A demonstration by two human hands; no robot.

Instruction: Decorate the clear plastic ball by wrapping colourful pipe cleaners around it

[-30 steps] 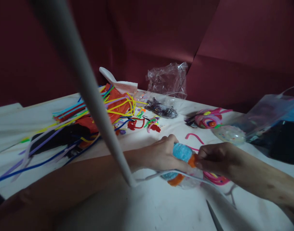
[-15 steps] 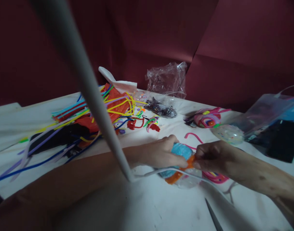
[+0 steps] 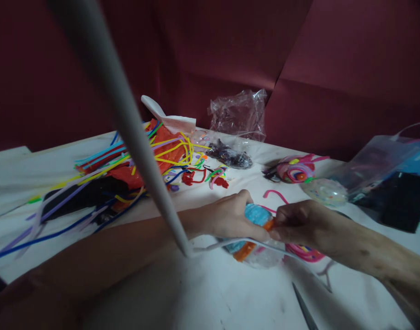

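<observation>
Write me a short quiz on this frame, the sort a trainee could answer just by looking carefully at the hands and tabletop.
1. Fill in: by the left hand and the right hand, a light-blue, rounded piece is bordered by a strip coloured ____.
2. True or false: the clear, crinkled plastic bag lies beyond both hands, towards the dark red backdrop.
3. Multiple choice: which hand is nearer the black, flat, rectangular object at the picture's right side? A) left; B) right.

Key: 1. orange; 2. true; 3. B.
</observation>
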